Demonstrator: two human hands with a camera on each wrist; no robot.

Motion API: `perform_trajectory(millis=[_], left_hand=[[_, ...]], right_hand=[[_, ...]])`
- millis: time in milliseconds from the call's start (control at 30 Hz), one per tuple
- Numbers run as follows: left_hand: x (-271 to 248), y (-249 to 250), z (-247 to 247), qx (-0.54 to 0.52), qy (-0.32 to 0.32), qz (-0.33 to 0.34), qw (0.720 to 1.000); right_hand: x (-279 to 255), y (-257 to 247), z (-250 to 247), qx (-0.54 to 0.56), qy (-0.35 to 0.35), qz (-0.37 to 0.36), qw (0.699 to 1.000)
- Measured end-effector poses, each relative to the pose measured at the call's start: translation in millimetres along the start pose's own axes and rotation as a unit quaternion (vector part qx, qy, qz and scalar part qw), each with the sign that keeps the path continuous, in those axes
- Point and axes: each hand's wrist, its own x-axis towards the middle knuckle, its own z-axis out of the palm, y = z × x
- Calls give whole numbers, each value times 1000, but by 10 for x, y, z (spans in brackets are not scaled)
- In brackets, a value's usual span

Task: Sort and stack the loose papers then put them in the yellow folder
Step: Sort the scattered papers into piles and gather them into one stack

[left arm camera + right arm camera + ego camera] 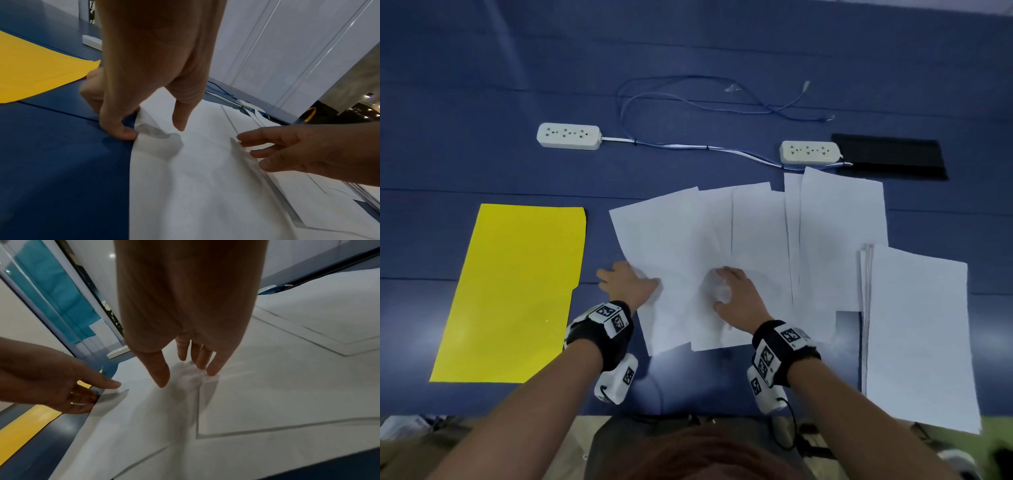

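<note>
A blue table fills the head view. Everything below is placed from the yellow folder, which lies closed and flat on the table toward its near left side.

To the right of the folder, apart from it with a strip of bare table between, loose papers lie fanned and overlapping, white and blank as far as can be seen. Further right of the folder, past the fan, a squared stack of sheets lies with its near end over the table's front edge. Beyond the fan, far right of the folder, a black mat lies flat.

Beyond the folder stands a white power strip; a second strip sits further right, touching the mat's left end, and a thin blue cable loops on the table beyond the two.

The left hand is at the fan's left edge, on the side nearest the folder. In the left wrist view its fingers curl down at that edge, where the paper lifts and crumples, and the thumb comes down on top of the sheet; whether the sheet is truly pinched I cannot tell.

The right hand lies on the fan, right of the left hand and farther from the folder. Its fingers are straight and close together, tips pressing the paper into small wrinkles, with the thumb held apart.

Both wrists carry black bands with printed markers.
</note>
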Motion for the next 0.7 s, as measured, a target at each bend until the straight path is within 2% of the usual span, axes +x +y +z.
perform_trajectory(millis=[167, 267, 333, 433, 600, 700], left_hand=[[1, 15, 60, -46, -3, 40, 998], [12, -31, 86, -101, -29, 54, 993], [-12, -47, 97, -88, -40, 61, 993], [-73, -9, 141, -55, -52, 69, 995], [-246, 103, 261, -29, -53, 64, 996], [-365, 194, 308, 11, -27, 39, 999]], right_hand=[[-58, -36, -113, 136, -28, 35, 990], [-75, 55, -223, 157, 76, 63, 983], [-82, 202, -291, 66, 134, 106, 983], [-161, 376, -314, -32, 98, 165, 981], [-297, 362, -229, -37, 35, 106, 993], [-302, 294, -162, -4, 14, 79, 997]])
